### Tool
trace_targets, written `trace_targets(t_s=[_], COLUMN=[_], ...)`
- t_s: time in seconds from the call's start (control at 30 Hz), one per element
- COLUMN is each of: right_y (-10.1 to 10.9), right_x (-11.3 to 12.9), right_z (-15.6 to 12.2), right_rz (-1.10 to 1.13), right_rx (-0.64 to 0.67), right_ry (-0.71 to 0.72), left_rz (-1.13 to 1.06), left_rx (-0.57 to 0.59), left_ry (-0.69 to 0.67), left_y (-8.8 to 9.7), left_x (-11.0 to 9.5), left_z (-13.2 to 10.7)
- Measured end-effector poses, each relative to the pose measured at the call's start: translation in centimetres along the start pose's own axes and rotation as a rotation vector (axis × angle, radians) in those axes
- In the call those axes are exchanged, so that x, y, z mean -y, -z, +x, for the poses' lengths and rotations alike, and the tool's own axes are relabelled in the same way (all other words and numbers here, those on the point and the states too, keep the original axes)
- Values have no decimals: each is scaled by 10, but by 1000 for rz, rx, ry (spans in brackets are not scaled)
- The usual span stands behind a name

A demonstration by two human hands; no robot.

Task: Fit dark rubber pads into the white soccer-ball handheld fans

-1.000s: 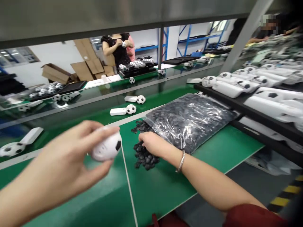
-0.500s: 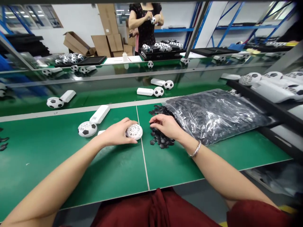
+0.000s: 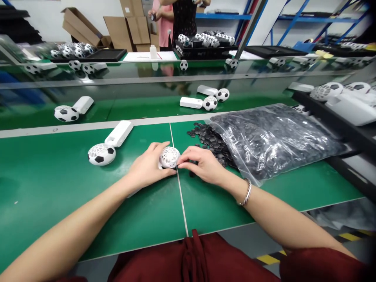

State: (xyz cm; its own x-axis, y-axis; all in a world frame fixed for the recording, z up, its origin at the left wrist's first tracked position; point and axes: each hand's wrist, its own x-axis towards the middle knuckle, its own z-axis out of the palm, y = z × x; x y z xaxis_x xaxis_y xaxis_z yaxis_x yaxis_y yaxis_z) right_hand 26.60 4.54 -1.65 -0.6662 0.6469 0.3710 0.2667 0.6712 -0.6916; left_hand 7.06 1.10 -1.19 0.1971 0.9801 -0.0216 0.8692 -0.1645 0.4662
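Left hand [image 3: 148, 168] cupping a white lattice plastic ball shell [image 3: 169, 157] above the green workbench [image 3: 58, 211], right hand [image 3: 202, 166] pressed against it by the fingertips, both hands together on it. Black hexagonal patches [image 3: 209, 141] spill from a clear plastic bag [image 3: 273, 141] just beside: 1 slip of the grip, and the shell drops among them, scattering them!

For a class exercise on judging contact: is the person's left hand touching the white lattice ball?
Touching. The head view shows the left hand curled against the side of the white lattice ball, with no gap between them.
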Motion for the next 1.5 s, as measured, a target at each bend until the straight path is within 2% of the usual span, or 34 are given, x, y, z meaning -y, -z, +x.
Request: trace_targets(t_s=[0.13, 0.4, 0.57, 0.7, 0.8, 0.87, 0.93, 1.03, 1.1, 1.27, 1.37, 1.5], right_y=[-11, -19, -20, -20, -10, 1, 14, 25, 27, 27, 27, 25], right_x=[-2, -12, -12, -9, -11, -15, -22, -30, -33, -34, -30, -22], right_z=[0, 3, 4, 6, 8, 9, 8, 5, 4, 4, 5, 5], right_rz=[9, 5, 83, 38, 9, -98, -316, -580, -599, -555, -504, -328], right_rx=[28, -115, -12, -21, -5, -38, -59, 55, 129, 149, 102, 41], right_ry=[-10, -81, -155, -174, -162, -182, -261, -409, -446, -417, -359, -249], left_rz=[19, 15, 24, 31, 38, 48, 71, 131, 158, 185, 179, 142], left_rx=[-30, -32, -23, -37, -21, 1, 16, 15, 23, 64, 60, 52], left_ry=[-33, -34, -41, -50, -49, -54, -92, -212, -260, -239, -258, -308], left_y=[-2, -1, 2, 2, 1, 1, 1, 3, 4, 9, 10, 9], left_x=[3, 1, -2, -3, -4, -5, -4, -1, 1, 5, 7, 11], left_z=[-1, -2, -2, -1, -3, -4, -5, -2, 1, 3, 2, 4])
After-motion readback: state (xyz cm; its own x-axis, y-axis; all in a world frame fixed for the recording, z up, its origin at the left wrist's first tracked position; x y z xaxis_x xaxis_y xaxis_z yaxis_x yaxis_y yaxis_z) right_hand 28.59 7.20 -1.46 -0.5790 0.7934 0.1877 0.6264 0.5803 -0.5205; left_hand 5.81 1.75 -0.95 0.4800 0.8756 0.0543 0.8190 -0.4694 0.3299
